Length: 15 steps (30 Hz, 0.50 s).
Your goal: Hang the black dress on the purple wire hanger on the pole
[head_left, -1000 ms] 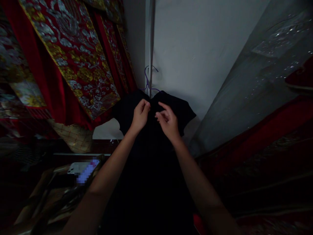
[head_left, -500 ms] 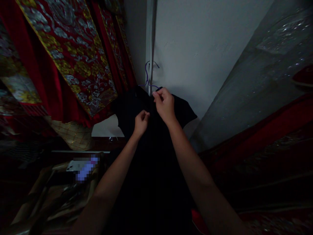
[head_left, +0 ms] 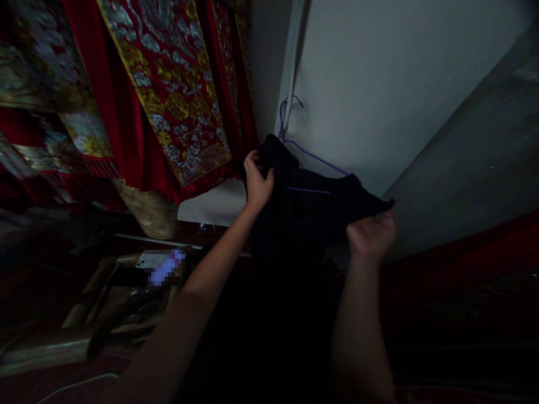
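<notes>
A black garment (head_left: 311,213) hangs on a purple wire hanger (head_left: 314,157) hooked near the corner of a white wall. My left hand (head_left: 257,182) is closed on the garment's left shoulder, close under the hanger's hook. My right hand (head_left: 370,235) grips the end of the right sleeve and holds it out to the right. The hanger's right arm shows bare above the cloth, tilted down to the right. The lower part of the garment is lost in darkness between my forearms.
Red hangings embroidered in gold and silver (head_left: 168,95) crowd the left side. A grey sequinned fabric (head_left: 475,140) slopes along the right, above dark red cloth (head_left: 463,264). Low at left stands a dark shelf with a cardboard box (head_left: 126,292) and a woven item (head_left: 147,210).
My hands have moved apart from the collar: the left went up to the left shoulder, the right out to the sleeve end. The hanger's right arm is now uncovered, and the view has shifted.
</notes>
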{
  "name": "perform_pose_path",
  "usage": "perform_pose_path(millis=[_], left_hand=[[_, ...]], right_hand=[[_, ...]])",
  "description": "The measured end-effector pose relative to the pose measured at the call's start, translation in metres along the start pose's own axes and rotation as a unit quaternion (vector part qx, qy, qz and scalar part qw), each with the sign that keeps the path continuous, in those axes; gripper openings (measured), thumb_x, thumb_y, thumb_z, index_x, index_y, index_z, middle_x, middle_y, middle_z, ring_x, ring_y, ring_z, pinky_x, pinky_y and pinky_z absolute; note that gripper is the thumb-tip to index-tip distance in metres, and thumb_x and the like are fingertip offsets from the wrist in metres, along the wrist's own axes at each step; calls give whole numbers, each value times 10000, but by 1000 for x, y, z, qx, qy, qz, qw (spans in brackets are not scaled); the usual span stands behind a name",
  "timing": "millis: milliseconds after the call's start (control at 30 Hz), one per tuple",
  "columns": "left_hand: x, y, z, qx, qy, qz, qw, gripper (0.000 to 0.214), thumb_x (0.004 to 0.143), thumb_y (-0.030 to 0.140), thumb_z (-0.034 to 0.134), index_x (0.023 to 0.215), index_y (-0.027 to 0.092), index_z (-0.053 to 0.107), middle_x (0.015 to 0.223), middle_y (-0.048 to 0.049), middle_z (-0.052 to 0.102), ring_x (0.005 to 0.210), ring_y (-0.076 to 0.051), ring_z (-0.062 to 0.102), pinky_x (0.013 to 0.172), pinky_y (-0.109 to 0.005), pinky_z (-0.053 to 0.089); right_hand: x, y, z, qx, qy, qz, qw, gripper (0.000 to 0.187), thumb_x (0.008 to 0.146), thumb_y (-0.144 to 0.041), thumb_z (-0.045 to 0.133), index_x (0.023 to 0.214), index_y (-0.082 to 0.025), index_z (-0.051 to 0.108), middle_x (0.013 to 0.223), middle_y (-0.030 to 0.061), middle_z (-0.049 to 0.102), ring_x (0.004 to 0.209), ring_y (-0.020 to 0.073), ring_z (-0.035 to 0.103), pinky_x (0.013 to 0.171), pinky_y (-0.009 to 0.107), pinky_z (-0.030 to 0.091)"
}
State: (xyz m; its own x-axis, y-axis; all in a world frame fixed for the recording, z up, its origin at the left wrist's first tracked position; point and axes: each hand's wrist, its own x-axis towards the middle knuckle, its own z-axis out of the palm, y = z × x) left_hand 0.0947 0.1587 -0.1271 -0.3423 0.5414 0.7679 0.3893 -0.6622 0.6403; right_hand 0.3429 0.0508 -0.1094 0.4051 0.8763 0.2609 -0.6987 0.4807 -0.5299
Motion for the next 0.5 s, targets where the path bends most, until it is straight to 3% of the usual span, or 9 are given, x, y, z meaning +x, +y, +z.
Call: perform_pose_path(millis=[100, 200, 300, 400, 467, 500], left_hand=[[21, -7, 7, -12, -76, -25, 997, 558, 889, 237, 657, 1369, 225, 373, 1243, -124, 573, 1087, -225, 621, 968, -383, 501], [15, -6, 10, 1, -117, -55, 992, 451, 942, 295, 606, 1344, 225, 414, 1178, -114, 620, 1058, -237, 652, 978, -421, 506], [4, -3, 11, 37, -95, -43, 994, 524, 913, 398, 655, 1359, 235, 433, 1367, -153, 534, 1284, -304, 545, 1069, -476, 446], [6, -11, 10, 25, -92, -46, 994, 624, 823, 237, 725, 1381, 230, 447, 1429, -153, 498, 1330, -296, 506, 1123, -461, 404], [12, -24, 5, -36, -82, -106, 990, 552, 773, 70, 654, 1297, 201, 538, 1317, -120, 596, 1244, -252, 571, 1116, -408, 418], [13, -32, 0, -90, -57, -176, 979, 490, 750, 22, 611, 1212, 185, 596, 1216, -93, 651, 1185, -230, 604, 1097, -373, 436]], right_hand=[[-18, 25, -36, 24, 83, 15, 996, 125, 824, -229, 560, 768, -259, 668, 861, -20, 737, 962, 176, 715, 899, 364, 579], [-36, 52, -59, 39, 99, 74, 992, 102, 788, -231, 595, 769, -273, 686, 839, -45, 747, 956, 161, 722, 919, 340, 570], [-52, 74, -61, 54, 84, 144, 985, 107, 782, -201, 628, 743, -281, 687, 736, -84, 726, 826, 124, 727, 886, 290, 571], [-62, 85, -50, 43, 42, 208, 976, 90, 814, -234, 674, 736, -279, 682, 634, -101, 674, 693, 100, 702, 834, 250, 574], [-64, 85, -44, 27, 11, 244, 969, 97, 828, -273, 700, 737, -275, 667, 593, -104, 635, 643, 94, 679, 798, 236, 573], [-64, 84, -43, 17, 4, 257, 966, 111, 835, -286, 705, 736, -272, 657, 581, -103, 620, 632, 94, 672, 782, 232, 570]])
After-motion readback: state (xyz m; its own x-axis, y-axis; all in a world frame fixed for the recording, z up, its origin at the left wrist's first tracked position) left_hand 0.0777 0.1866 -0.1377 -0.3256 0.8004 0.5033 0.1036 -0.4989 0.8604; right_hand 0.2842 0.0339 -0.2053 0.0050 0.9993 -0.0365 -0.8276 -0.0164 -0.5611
